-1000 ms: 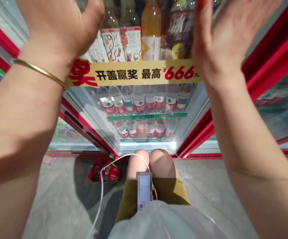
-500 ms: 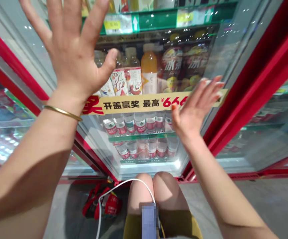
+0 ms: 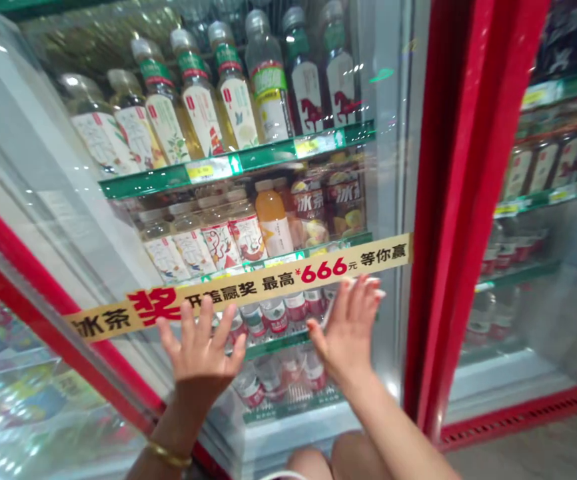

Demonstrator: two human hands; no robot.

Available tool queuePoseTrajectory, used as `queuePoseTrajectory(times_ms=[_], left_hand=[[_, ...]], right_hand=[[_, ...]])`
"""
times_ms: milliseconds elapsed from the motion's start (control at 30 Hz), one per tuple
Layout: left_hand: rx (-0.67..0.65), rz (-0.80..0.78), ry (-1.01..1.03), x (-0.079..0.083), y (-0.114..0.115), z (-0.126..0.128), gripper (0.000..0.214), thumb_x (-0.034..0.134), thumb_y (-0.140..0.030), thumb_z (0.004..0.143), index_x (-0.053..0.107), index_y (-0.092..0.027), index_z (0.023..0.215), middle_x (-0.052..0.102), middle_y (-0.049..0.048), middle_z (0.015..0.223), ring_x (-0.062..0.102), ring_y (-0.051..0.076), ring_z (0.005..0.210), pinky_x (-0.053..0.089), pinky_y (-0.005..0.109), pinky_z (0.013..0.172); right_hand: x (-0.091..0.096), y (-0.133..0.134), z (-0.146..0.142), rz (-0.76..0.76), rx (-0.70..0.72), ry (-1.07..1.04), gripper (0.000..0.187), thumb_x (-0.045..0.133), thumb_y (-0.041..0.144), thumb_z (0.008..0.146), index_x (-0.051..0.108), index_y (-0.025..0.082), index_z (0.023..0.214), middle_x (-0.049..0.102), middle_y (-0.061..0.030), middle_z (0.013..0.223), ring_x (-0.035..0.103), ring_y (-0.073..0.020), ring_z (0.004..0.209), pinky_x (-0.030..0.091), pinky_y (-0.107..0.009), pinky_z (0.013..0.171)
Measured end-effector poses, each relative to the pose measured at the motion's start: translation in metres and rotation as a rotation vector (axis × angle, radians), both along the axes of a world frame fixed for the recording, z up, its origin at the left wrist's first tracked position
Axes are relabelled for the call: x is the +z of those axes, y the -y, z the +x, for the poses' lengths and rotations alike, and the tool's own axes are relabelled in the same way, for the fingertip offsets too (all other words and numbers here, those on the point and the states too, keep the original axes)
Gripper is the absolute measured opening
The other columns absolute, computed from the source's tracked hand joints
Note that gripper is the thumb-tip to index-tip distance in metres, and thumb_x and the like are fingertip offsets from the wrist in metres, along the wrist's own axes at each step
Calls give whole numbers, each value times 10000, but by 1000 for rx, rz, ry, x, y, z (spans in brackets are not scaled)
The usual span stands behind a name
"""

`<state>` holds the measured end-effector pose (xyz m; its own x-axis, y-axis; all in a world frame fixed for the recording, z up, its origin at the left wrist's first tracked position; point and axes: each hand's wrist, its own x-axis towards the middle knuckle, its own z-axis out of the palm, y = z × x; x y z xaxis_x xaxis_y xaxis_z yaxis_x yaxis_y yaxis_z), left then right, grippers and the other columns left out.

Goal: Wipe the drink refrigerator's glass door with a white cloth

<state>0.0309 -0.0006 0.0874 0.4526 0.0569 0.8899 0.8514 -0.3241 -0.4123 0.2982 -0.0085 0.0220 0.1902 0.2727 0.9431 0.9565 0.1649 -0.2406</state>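
My left hand [image 3: 201, 347] is spread flat, fingers apart, against the glass door [image 3: 383, 200] of a drinks fridge, just under a yellow banner strip [image 3: 248, 287] with red and black print. A gold bangle [image 3: 169, 455] sits on that wrist. My right hand [image 3: 348, 327] is also open, fingers stretched up, lying on the same glass to the right, its fingertips reaching the banner. Neither hand holds anything. Behind the glass stand rows of tea bottles [image 3: 203, 120], an orange drink bottle [image 3: 272, 217] and small water bottles [image 3: 273, 313].
A red door frame [image 3: 448, 213] runs down the right of the glass, with another glass-fronted fridge [image 3: 543, 200] beyond it. A red frame bar [image 3: 43, 320] slants across the lower left. Green shelf rails [image 3: 228, 167] carry price tags. My knees [image 3: 338, 460] show at the bottom.
The view has tilted up, showing the higher shelves. Both hands have dropped lower in the picture and now lie side by side on the glass below the banner.
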Motion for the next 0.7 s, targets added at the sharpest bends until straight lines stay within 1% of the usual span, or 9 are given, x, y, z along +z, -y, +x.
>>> queuePoseTrajectory(times_ms=[100,167,200,267,367,467,533,600,700], left_hand=[[3,-8,107,-23,-8,8,871,722,-286,969,326,-349,1742,253,50,1841,168,331,1738,97,713,1403],[4,1,135,-26,-12,7,883,741,-277,945,351,-372,1732,301,68,1821,220,371,1720,141,757,1380],[14,8,121,-25,-13,5,892,746,-279,934,356,-370,1731,307,78,1816,230,382,1716,153,764,1373],[38,24,69,-23,-14,0,907,740,-295,922,349,-348,1738,289,93,1818,219,382,1719,152,750,1378],[53,39,21,-21,-13,-3,911,711,-315,928,323,-298,1752,251,106,1830,171,356,1734,118,704,1399],[48,39,40,-20,-11,-1,884,682,-322,951,316,-287,1755,245,100,1836,155,335,1740,103,674,1410],[45,39,42,-20,-11,1,868,674,-326,963,320,-279,1754,246,101,1838,154,328,1741,99,658,1414],[40,41,35,-21,-10,1,872,683,-319,965,318,-264,1755,251,116,1836,159,333,1740,99,655,1414],[35,37,36,-23,-11,-1,903,708,-310,954,302,-285,1760,270,124,1830,194,346,1732,129,681,1404]], right_hand=[[-33,6,-35,64,131,342,943,482,700,1045,253,148,1775,81,-107,1876,65,-312,1748,157,-526,1427],[-61,7,-21,80,135,458,840,447,661,1068,308,218,1767,143,-33,1871,121,-248,1744,90,-436,1438],[-71,6,-5,70,91,414,813,448,597,1084,260,223,1781,126,-36,1871,103,-251,1746,83,-471,1441],[-77,3,28,28,-40,139,840,442,478,1102,88,174,1800,23,-113,1870,8,-325,1747,137,-650,1411],[-60,-5,34,-12,-129,-249,865,345,475,1121,-71,98,1778,-120,-209,1843,-89,-441,1724,217,-862,1285],[-50,-7,-12,-10,-57,-155,925,389,529,1082,-11,73,1781,-17,-219,1848,-14,-441,1730,214,-828,1310],[-60,-5,-37,23,10,83,957,443,611,1018,120,158,1797,151,-122,1847,50,-366,1742,237,-722,1370],[-78,-2,-33,46,35,246,947,469,638,981,192,243,1795,222,-32,1831,87,-294,1746,264,-624,1398],[-91,-1,8,-5,-52,44,928,471,491,1042,50,159,1799,3,-95,1864,-8,-301,1749,179,-653,1406]])
